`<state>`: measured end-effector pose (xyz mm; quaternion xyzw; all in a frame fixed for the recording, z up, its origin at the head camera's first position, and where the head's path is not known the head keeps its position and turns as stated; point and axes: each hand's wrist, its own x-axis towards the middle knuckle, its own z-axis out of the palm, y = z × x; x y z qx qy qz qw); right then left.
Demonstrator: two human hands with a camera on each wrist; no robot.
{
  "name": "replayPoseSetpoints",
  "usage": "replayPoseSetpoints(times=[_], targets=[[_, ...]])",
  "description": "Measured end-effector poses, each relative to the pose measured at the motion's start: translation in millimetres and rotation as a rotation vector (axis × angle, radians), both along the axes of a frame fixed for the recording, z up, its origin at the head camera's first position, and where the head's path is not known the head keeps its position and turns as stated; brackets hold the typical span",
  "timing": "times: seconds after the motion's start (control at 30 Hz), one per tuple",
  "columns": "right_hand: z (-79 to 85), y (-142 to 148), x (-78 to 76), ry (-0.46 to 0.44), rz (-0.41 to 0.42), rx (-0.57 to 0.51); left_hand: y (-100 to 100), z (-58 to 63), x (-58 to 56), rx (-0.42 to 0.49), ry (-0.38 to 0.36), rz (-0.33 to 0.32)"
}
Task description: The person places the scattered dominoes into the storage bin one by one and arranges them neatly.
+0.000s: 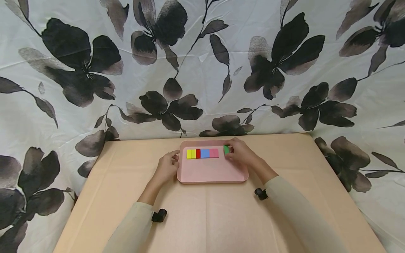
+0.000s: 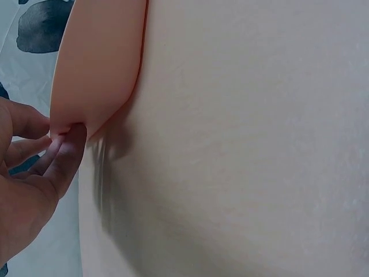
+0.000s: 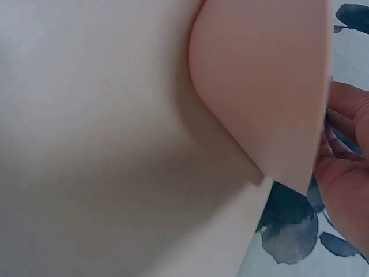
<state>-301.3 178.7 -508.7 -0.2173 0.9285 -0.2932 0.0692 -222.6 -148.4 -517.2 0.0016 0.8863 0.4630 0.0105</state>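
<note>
A shallow pink tray (image 1: 202,174) is on the table, and a row of several flat, small coloured pieces (image 1: 205,153) lies in its upper part: yellow, red, blue and pink from left to right. My left hand (image 1: 167,165) grips the tray's left edge. In the left wrist view, the left hand's fingers (image 2: 70,154) are curled at the tray's side wall (image 2: 104,63). Over the tray's right part, my right hand (image 1: 242,153) pinches a green piece (image 1: 226,149), to the right of the row. The right wrist view shows this hand (image 3: 346,156) partly behind the tray's wall (image 3: 265,81), its fingertips hidden.
A tan cloth-covered table (image 1: 202,218) bears the tray close to its far edge. Beyond it hangs a white cloth with dark flowers (image 1: 202,70). Small black devices sit at the left wrist (image 1: 159,215) and the right wrist (image 1: 261,194).
</note>
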Motion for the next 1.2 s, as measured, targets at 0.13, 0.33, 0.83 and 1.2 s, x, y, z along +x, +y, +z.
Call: replayPoseSetpoints(times=[0.13, 0.33, 0.83, 1.2], targets=[[-8.4, -7, -4.2, 0.073, 0.055, 0.063, -1, -0.2, -0.2, 0.013, -0.011, -0.003], [-14.1, -14, -5.6, 0.137, 0.068, 0.139, -1, 0.6, -0.3, 0.009, -0.008, -0.002], [-24.3, -21, -9.6, 0.123, 0.021, 0.172, -2, -0.6, 1.3, 0.01, -0.01, -0.011], [-22.1, -23, -3.5, 0.004, -0.002, 0.075, -3, -1.3, 2.5, 0.011, -0.008, -0.01]])
